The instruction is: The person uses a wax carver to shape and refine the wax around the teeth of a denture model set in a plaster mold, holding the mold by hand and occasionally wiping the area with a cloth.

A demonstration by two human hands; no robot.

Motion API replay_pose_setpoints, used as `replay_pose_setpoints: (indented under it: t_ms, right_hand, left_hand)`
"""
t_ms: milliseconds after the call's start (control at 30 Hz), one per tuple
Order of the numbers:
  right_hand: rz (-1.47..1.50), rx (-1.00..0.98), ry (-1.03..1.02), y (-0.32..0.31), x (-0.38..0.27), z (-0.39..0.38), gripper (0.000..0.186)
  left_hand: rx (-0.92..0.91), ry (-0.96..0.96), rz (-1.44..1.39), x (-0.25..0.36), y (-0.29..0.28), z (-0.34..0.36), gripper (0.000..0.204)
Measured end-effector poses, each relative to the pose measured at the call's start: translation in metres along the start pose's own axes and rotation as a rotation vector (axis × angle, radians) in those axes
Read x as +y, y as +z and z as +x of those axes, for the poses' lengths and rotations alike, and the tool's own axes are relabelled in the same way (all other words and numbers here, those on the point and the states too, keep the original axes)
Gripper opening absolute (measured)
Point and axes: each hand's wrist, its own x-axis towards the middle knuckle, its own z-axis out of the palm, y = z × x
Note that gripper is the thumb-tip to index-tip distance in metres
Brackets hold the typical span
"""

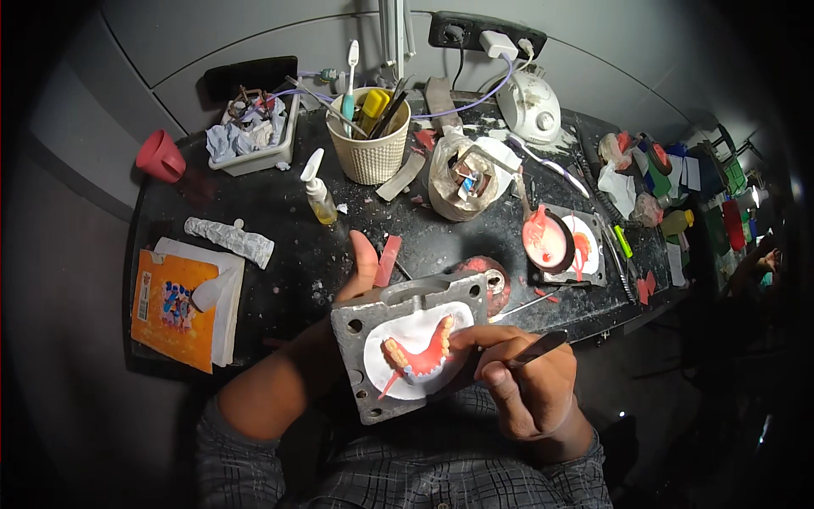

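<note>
My left hand [363,261] holds a grey metal denture flask half [349,327] tilted in front of me, its thumb up beyond the far edge and its other fingers hidden behind. White plaster [376,341] fills the flask. Set in it is a pink wax denture [415,360] with teeth, and a pink wax strip [389,384] runs off its lower left. My right hand [534,386] is closed round a slim tool with a dark, rounded blade [541,347]. Its index fingertip is at the teeth on the denture's right side.
A small pan of pink wax [555,242] rests by a second flask half [600,254]. Behind stand a pump bottle [320,202], a woven tool cup [366,159] and a bag-lined container [454,191]. An orange book [161,318] lies left. A white machine [530,106] stands back right.
</note>
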Motion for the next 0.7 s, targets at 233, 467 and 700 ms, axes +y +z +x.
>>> replay_pose_setpoints:
  t_ms: [233, 467, 700]
  right_hand:
    - [-0.002, 0.236, -0.061, -0.002, -0.007, -0.005, 0.024]
    - [0.021, 0.338, 0.040, -0.002, -0.010, -0.019, 0.038]
    - [-0.018, 0.558, 0.032, -0.005, 0.000, -0.029, 0.054]
  left_hand:
    - [-0.082, -0.013, -0.117, 0.007, 0.004, -0.004, 0.103]
    - [-0.115, -0.081, 0.065, 0.005, 0.002, -0.006, 0.128]
    - [-0.206, -0.140, 0.173, 0.007, -0.002, -0.010, 0.130]
